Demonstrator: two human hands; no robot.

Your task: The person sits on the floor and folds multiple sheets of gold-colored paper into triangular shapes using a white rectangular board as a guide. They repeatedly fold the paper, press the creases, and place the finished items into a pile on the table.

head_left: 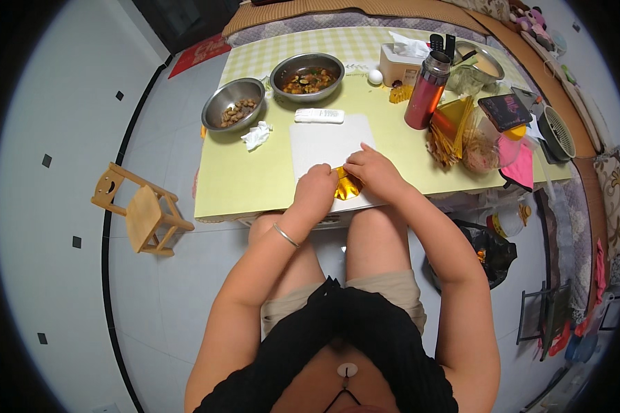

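Note:
A piece of shiny gold foil paper (348, 187), partly folded, lies on a white sheet (317, 143) near the table's front edge. My left hand (316, 188) presses its fingertips on the left edge of the foil. From the other side my right hand (375, 173) grips the upper right edge, its fingers bent and the thumb side partly hidden. A small white rectangular pack (319, 115) rests along the sheet's far edge. To the right, a pile of gold foil papers (455, 124) leans next to a red thermos (428, 91).
At the far left stand a metal bowl of nuts (217, 102) and a bowl of cooked food (308, 60). Crumpled tissue (257, 136) lies nearby. A tissue box (400, 65), a phone (505, 112) and a clear tub (486, 153) crowd the right side. A wooden chair (145, 212) stands left.

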